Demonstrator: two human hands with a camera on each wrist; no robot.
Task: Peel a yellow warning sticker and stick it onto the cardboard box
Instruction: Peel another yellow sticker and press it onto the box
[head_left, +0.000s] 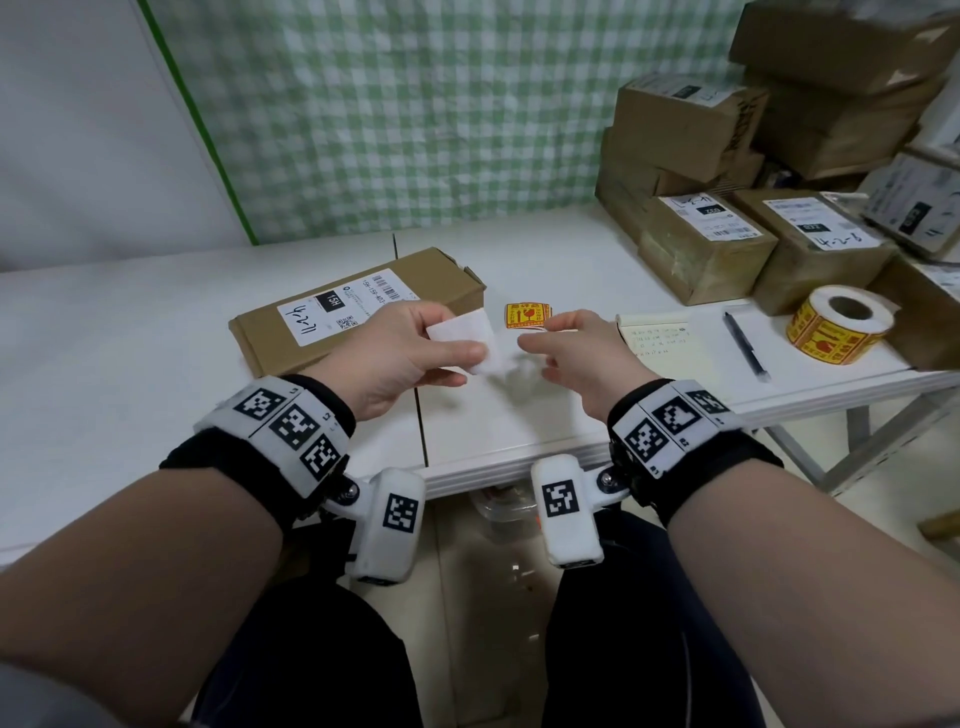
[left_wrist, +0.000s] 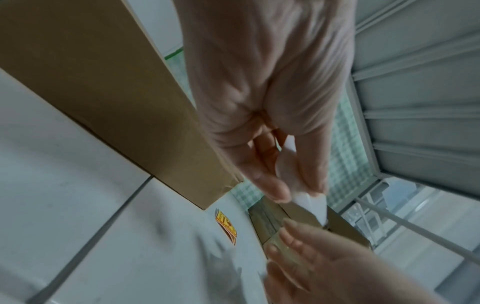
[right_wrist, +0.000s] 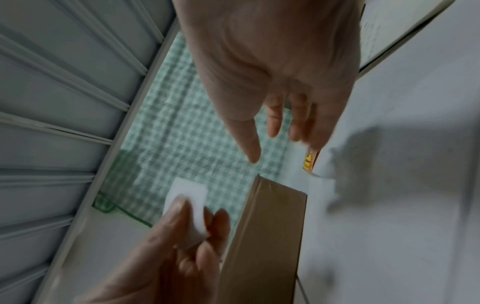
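Observation:
A flat cardboard box (head_left: 358, 306) with a white shipping label lies on the white table (head_left: 156, 338), left of centre. My left hand (head_left: 460, 343) pinches a small white paper piece (head_left: 483, 338) between thumb and fingers, just in front of the box's right end. Both faces that show are white, as the right wrist view of the paper piece (right_wrist: 187, 195) confirms. My right hand (head_left: 535, 345) hovers a little to its right, fingers loosely extended and holding nothing. A small pile of yellow warning stickers (head_left: 527, 315) lies on the table behind both hands.
A roll of yellow warning stickers (head_left: 836, 322) stands at the right, next to a notepad (head_left: 660, 332) and a black pen (head_left: 745, 345). Several labelled cardboard parcels (head_left: 711, 244) are stacked at the back right. The table's front edge (head_left: 519, 462) is close under my wrists.

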